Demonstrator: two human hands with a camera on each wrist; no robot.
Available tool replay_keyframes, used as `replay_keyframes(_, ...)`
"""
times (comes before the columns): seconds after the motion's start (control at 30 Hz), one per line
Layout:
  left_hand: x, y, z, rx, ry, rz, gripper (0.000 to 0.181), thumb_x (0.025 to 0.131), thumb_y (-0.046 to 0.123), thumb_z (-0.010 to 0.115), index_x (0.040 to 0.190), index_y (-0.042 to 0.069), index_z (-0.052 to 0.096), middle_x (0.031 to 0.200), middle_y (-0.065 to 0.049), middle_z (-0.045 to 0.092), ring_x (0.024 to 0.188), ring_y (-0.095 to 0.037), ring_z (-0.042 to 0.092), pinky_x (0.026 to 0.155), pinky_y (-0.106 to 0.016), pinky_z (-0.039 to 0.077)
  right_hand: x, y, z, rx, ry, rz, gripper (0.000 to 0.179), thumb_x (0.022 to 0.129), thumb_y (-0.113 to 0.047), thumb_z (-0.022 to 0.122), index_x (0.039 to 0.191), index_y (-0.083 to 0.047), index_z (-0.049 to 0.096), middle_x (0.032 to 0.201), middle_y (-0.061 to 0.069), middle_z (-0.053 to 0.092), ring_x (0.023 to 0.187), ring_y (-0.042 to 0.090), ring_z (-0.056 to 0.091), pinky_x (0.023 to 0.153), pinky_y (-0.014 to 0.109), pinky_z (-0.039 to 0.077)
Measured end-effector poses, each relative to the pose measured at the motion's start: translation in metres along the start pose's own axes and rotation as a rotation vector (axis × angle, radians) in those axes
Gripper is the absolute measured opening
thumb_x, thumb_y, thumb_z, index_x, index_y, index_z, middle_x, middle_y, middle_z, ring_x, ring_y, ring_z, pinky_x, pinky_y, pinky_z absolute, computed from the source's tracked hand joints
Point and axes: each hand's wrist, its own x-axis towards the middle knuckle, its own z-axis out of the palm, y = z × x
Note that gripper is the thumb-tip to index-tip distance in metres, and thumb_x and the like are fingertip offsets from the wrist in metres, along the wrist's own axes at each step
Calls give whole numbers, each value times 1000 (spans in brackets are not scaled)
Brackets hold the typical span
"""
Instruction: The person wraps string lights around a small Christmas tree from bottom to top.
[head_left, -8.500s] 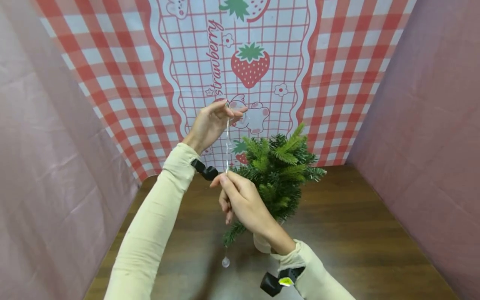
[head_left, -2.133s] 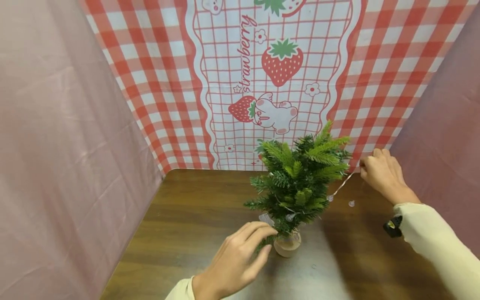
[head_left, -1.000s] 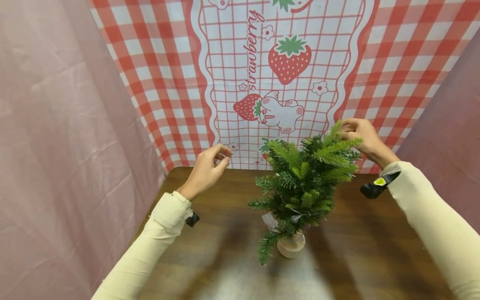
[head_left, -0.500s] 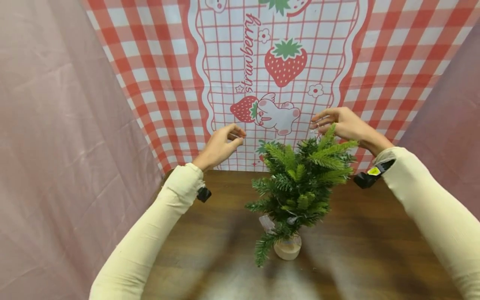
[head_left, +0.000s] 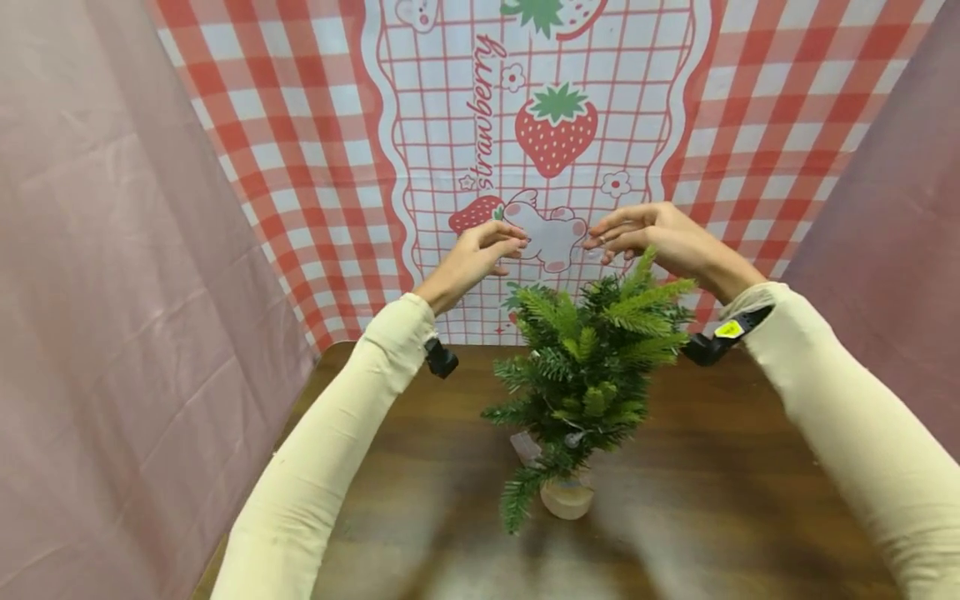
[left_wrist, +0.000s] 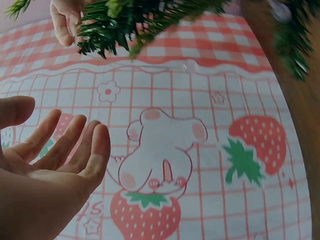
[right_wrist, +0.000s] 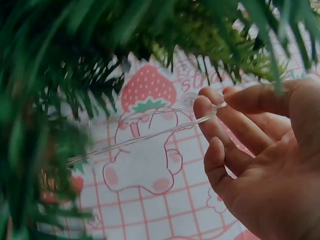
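Observation:
Behind the small artificial Christmas tree (head_left: pixel 588 358), my right hand (head_left: pixel 667 242) pinches a thin clear string light wire (right_wrist: pixel 145 136) between thumb and fingers. A clear bulb (right_wrist: pixel 189 102) sits beside those fingertips, and the wire runs from them towards the branches. My left hand (head_left: pixel 474 260) is raised to the left of the treetop, its fingers spread and holding nothing in the left wrist view. It faces the right hand across a small gap. Another clear bulb (head_left: pixel 573 439) hangs low on the front of the tree. Foliage hides much of the wire.
The tree stands on a pale round base (head_left: pixel 567 501) on a brown wooden table (head_left: pixel 420 467). A pale translucent piece (head_left: pixel 525 448) lies by its lower left branches. A strawberry-print cloth (head_left: pixel 555 50) hangs behind, with pink cloth at both sides.
From the table's right side, my right hand has carried the wire up and leftward behind the tree. My left hand has left the lower branches and risen, moving right towards the right hand.

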Motion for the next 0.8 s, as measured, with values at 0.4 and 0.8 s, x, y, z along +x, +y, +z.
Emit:
replay_keyframes(0.4, 26, -4, 26, -90, -269, -156, 46, 106, 27, 47, 148, 10, 44, 152, -6, 41, 141, -23, 37, 116, -47, 31, 10, -8, 11, 152, -163, -113, 32, 96, -1, 59, 128, 4, 59, 118, 14, 70, 106, 31, 66, 97, 36, 52)
replay_keyframes(0.8, 18, -19, 25, -206, -50, -117, 22, 105, 21, 51, 103, 3, 64, 83, -6, 61, 77, -16, 61, 79, -28, 53, 8, 1, 13, 146, -217, -78, 35, 100, -9, 58, 133, 2, 57, 127, 15, 66, 102, 24, 68, 79, 31, 57)
